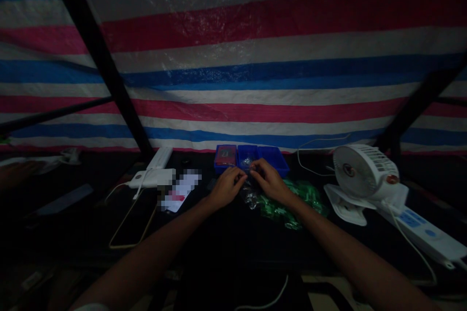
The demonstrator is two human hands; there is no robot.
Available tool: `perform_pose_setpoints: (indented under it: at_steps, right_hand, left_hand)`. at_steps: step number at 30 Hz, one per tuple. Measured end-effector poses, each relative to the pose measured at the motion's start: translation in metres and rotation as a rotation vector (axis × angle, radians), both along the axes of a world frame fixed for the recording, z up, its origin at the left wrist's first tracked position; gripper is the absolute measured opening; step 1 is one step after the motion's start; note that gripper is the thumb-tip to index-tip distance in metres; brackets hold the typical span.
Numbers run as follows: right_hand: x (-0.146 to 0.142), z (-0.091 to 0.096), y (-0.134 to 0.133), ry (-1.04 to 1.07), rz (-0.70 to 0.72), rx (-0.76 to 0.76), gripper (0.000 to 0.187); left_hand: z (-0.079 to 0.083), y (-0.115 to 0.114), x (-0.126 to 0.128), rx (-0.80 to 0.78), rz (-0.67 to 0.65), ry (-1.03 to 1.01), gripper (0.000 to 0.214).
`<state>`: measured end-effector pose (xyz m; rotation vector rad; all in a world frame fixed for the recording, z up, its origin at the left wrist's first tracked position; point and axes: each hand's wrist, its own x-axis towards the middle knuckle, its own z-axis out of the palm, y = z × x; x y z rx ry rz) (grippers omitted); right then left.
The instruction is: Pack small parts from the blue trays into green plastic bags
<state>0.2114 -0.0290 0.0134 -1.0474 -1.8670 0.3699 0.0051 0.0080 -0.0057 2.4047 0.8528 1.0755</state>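
Blue plastic parts tray (251,159), 3 compartments, set at the far edge of a black tabletop (233,248): left compartment showing something red, middle compartment holding a small clear bag (247,162), right compartment too dark to read. Left hand (226,187) and right hand (270,181), both bare, curled just in front of the tray, fingertips (251,167) almost meeting at the middle compartment; grip impossible to tell, any small piece between them lost in shadow. Clear bag of green plastic pieces (292,204) lying on the tabletop below the right hand. Left of the hands: white power bank (153,178), gold-edged smartphone (133,218), pixelated white card (180,190). Right: white clip-on fan (365,170), white power strip (419,233). Behind: red, white and blue striped tarpaulin (233,58) across black poles (98,58). Dim light throughout.
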Motion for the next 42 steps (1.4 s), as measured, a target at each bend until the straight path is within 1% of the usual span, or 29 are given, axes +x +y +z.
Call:
perform_pose_setpoints:
  at_steps: [4,9,16,22,26,34,42]
  right_hand:
    - [0.0,0.0,0.001,0.006,0.03,0.002,0.012]
    - [0.001,-0.002,0.002,-0.034,0.054,0.004,0.011]
    - [0.002,-0.005,0.002,-0.055,-0.006,-0.034,0.018]
    - [0.0,-0.002,0.001,-0.047,0.016,0.017,0.017]
    - [0.001,-0.002,0.001,-0.052,0.015,0.01,0.018]
    - [0.0,-0.003,0.002,-0.058,0.033,-0.005,0.02]
    - [0.002,-0.004,0.004,-0.096,0.032,0.006,0.018]
  left_hand:
    - [0.001,-0.002,-0.001,-0.021,0.001,-0.011,0.019]
    - [0.005,-0.004,-0.001,-0.039,0.009,-0.031,0.02]
    - [0.01,-0.006,-0.001,0.001,0.026,-0.019,0.024]
    - [0.009,-0.005,-0.001,0.02,0.031,-0.019,0.024]
    - [0.008,-0.005,-0.001,0.025,0.036,-0.007,0.024]
    - [0.009,-0.007,-0.002,-0.027,0.031,-0.081,0.022]
    - [0.01,-0.006,-0.001,-0.017,0.034,-0.078,0.02]
